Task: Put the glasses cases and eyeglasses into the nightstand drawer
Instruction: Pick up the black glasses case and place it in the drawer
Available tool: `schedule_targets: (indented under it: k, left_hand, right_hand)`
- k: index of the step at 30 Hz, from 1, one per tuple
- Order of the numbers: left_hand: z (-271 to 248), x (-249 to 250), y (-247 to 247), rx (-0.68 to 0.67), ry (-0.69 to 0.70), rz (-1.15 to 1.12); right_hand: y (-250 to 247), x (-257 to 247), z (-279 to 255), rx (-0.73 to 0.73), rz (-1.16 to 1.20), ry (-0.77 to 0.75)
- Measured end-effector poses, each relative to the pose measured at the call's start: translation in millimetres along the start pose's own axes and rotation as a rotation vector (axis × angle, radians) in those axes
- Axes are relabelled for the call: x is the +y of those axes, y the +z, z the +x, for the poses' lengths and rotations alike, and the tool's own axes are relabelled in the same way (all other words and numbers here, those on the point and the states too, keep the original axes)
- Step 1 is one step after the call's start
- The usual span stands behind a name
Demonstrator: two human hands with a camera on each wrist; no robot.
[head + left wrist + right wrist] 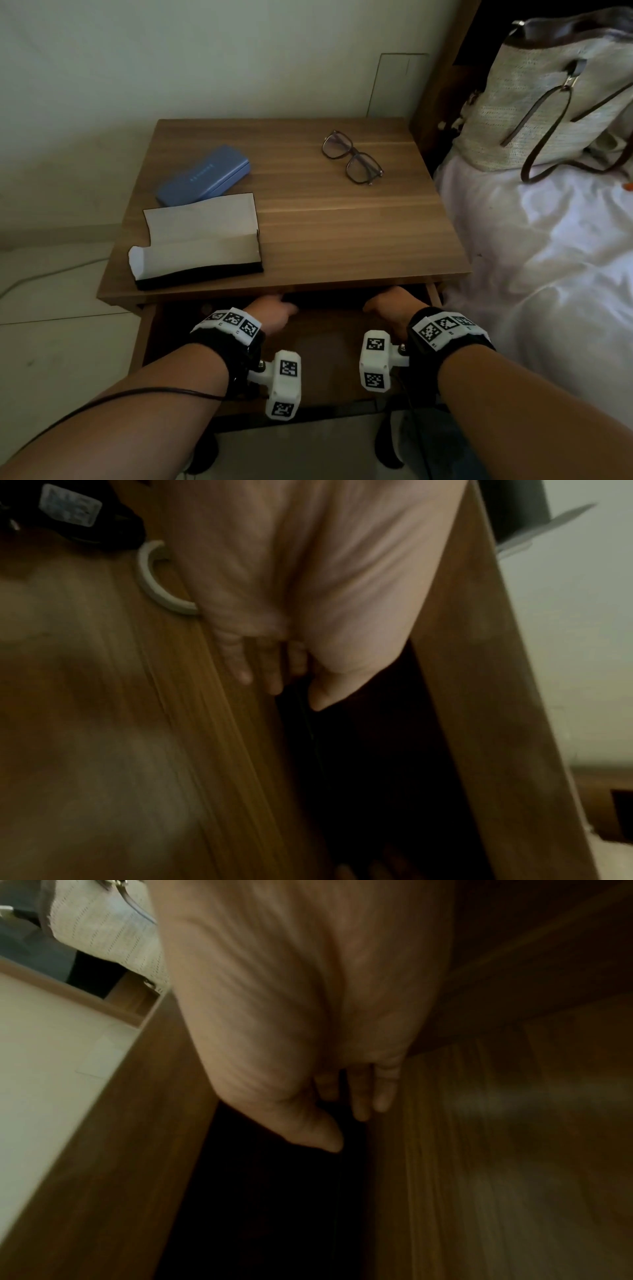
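The nightstand drawer (329, 349) is pulled out below the wooden top (342, 222). Both hands reach to its back. My left hand (274, 308) (294, 693) and right hand (390, 305) (346, 1129) each pinch one end of a black glasses case (325, 298) (359, 764) (267, 1191), thumb on it and fingers against the drawer floor. The top's edge partly hides the case. On the top lie a closed blue case (205, 174), an open black case with white lining (198, 246), and dark-framed eyeglasses (352, 159).
A bed with white sheets (548, 257) borders the nightstand on the right, with a woven handbag (548, 102) on it. The wall is right behind. A white ring (150, 580) and a dark labelled item (72, 507) lie in the drawer's left part.
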State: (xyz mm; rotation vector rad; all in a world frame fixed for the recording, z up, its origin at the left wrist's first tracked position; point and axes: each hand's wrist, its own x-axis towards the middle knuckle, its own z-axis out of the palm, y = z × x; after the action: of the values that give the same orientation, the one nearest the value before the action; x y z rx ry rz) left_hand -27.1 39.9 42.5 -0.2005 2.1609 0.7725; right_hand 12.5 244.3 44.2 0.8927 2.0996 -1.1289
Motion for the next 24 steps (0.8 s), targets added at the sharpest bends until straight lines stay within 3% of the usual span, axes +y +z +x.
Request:
schedule_targets:
  k: [8,14,24]
  left_hand:
    - [13.2,8.5,2.1,-0.059,0.01,0.332]
    - [24.4,7.3,2.2,-0.088,0.031,0.338]
    - [27.9,4.8,3.9,-0.09,0.032,0.305]
  right_hand:
    - [7.7,1.6,31.6,-0.012,-0.004,0.021]
    - [13.5,-2.7,40.1,-0.09,-0.044,-0.097]
    - [15.3,-3.5,37.0,-0.061,-0.018,-0.065]
